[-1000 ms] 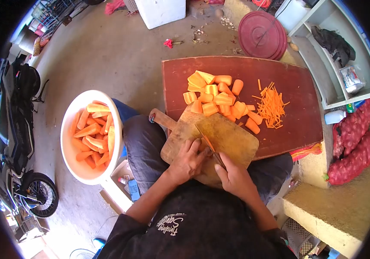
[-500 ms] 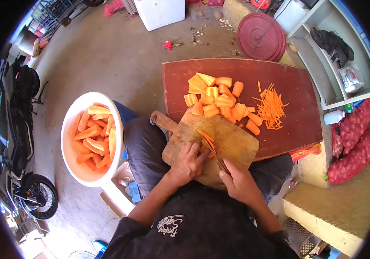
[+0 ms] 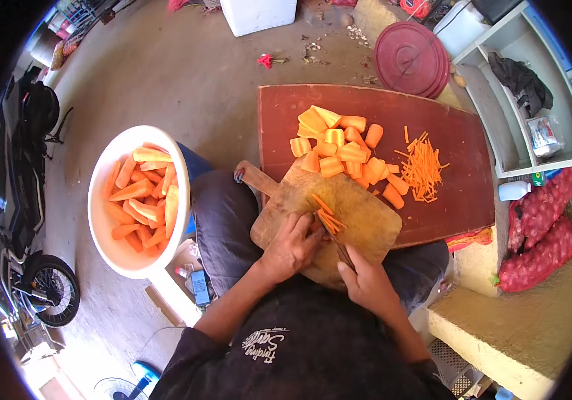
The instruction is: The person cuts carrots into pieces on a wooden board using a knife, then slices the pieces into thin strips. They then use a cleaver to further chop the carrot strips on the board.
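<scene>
My right hand (image 3: 366, 279) is closed round the handle of a knife (image 3: 337, 244), whose blade slants over a wooden cutting board (image 3: 371, 223). Close against the blade, my left hand (image 3: 293, 247) has its fingers curled down on a carrot piece, mostly hidden beneath them. Thin carrot strips (image 3: 329, 215) lie on the board just beyond the blade. The board rests across my lap and touches a red-brown table (image 3: 459, 207). On that table are thick carrot chunks (image 3: 331, 148) and a pile of fine carrot sticks (image 3: 423, 168).
At my left stands a white tub (image 3: 99, 227) of peeled carrots. A motorcycle (image 3: 39, 287) is farther left. Red net sacks (image 3: 539, 260) lie on a ledge at right, below a pale shelf unit (image 3: 506, 147). A round dark-red lid (image 3: 411, 60) leans behind the table.
More cut strips show on the board, spread to the right of the blade. Both hands keep nearly the same place. The whole view has shifted slightly.
</scene>
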A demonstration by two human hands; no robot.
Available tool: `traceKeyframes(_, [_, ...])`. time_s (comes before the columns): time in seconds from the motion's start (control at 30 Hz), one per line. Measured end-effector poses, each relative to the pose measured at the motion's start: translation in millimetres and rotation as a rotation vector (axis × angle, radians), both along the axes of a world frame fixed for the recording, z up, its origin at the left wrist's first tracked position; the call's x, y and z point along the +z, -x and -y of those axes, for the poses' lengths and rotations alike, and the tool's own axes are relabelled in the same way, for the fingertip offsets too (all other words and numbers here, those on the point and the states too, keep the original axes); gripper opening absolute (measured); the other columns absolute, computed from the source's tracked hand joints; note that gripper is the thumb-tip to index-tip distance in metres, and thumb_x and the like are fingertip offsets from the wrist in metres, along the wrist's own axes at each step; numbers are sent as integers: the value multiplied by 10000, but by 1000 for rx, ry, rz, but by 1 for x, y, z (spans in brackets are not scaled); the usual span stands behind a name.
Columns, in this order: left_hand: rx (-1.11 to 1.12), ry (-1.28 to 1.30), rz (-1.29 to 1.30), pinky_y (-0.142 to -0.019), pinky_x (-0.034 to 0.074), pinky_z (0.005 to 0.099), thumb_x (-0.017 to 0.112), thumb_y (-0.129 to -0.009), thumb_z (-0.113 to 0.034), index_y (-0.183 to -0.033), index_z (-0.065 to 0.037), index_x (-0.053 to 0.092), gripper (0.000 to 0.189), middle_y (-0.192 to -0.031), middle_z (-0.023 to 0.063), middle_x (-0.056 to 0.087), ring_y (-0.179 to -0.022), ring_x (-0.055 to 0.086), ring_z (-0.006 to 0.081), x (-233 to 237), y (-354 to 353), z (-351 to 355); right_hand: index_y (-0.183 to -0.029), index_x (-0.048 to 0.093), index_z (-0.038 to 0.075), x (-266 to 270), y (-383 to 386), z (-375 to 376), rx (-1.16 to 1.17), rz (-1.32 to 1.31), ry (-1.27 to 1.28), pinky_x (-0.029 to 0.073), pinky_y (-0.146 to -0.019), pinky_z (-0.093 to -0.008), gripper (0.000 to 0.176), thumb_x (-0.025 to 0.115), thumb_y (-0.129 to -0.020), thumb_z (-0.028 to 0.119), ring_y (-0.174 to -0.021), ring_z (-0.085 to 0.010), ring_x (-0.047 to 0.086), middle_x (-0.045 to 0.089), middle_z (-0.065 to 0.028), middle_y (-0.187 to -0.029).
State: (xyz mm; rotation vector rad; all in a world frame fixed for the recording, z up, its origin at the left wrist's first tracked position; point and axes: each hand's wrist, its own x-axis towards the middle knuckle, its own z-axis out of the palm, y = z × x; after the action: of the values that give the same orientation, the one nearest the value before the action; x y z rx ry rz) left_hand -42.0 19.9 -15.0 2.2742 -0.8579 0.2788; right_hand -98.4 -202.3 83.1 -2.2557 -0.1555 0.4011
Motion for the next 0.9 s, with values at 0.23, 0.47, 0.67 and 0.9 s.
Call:
traceKeyframes(0.23, [7,-18,-32,-971,523,466,775,-825,-127,-1288,-58,750,468,-1212,149,567,-1137,572,349,-2,2,-1,-1461,574,-36,11,-1,4,16,-4,-61,565,-834,-574,466,623,-1085,234,-972,-551,707,717,-355,-1040])
traceKeyframes(0.47, [-46,-36,-37,-1002,521,474,731,-820,-83,-1290,-33,741,472,-1271,170,574,-1168,574,363,2,-3,-8,-1447,578,-36,-7,-12,-4,-2,52,-32,565,-835,-570,449,626,-1081,219,-983,-552,706,717,-352,-1050])
traceKeyframes(0.67, [-37,-8,-56,-1043,518,473,708,-823,-67,-1288,-14,730,468,-1280,157,590,-1212,578,370,3,2,-9,-1449,571,-43,-7,-5,-4,11,22,-17,554,-842,-581,459,620,-1087,234,-971,-558,697,711,-359,-1030])
traceKeyframes(0.9, [-60,-1,-38,-1040,517,464,704,-827,-102,-1264,-6,733,449,-1284,141,614,-1218,584,357,4,-1,-12,-1452,570,-56,1,-7,4,61,162,-70,557,-867,-585,463,635,-1074,202,-988,-553,703,723,-357,-1041])
